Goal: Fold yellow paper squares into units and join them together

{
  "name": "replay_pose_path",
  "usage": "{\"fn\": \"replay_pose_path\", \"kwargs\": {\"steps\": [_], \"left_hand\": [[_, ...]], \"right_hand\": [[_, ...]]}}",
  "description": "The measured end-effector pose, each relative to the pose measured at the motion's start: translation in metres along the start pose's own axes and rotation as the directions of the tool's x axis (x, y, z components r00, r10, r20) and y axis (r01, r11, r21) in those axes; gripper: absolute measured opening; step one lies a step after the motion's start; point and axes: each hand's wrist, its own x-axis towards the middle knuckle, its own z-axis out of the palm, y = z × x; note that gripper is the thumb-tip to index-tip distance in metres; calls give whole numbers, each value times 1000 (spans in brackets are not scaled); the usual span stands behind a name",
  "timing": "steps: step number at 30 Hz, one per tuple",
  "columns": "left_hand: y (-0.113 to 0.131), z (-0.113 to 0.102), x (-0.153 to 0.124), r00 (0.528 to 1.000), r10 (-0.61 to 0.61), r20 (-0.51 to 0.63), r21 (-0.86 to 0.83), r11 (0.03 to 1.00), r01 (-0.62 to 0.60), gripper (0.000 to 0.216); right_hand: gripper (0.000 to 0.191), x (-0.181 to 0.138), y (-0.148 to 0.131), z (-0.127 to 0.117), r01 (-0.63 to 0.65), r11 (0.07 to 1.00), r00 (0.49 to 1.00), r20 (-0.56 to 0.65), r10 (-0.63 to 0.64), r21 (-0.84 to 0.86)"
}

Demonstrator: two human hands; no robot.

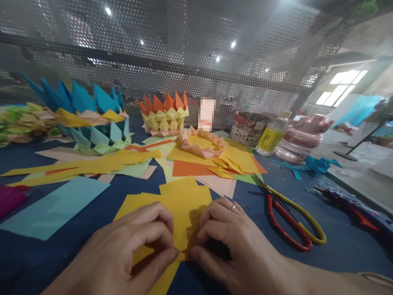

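Several sheets of yellow paper overlap on the dark blue table in front of me. My left hand comes in from the lower left, thumb and fingers pinched at the near edge of a yellow piece. Close beside it, my right hand, with a ring on one finger, pinches the same yellow paper from the right. The fingertips of both hands almost meet there. Just what part of the paper is folded between them is partly hidden by the fingers.
Pliers-like scissors and a glue gun lie on the right. Behind are paper strips, a pink paper ring, an orange-tipped crown and a blue-tipped crown. A bottle and pink jug stand back right.
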Motion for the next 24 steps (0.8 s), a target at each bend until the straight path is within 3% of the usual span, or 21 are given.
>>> {"fn": "replay_pose_path", "kwargs": {"steps": [12,16,20,24], "left_hand": [[-3,1,-1,991,62,-116,52,997,-57,23],[-4,-2,-3,993,71,-99,35,997,-68,17],[-1,-6,-3,1000,-18,7,-30,999,18,11],[4,-6,-3,998,-61,33,-34,998,62,18]], "right_hand": [[16,-1,0,6,19,997,999,-39,-22,-70],[15,0,-2,4,10,999,999,-41,-12,-53],[15,1,0,3,9,999,1000,-10,-9,-36],[14,-2,1,4,15,999,1000,-14,-16,-39]]}}
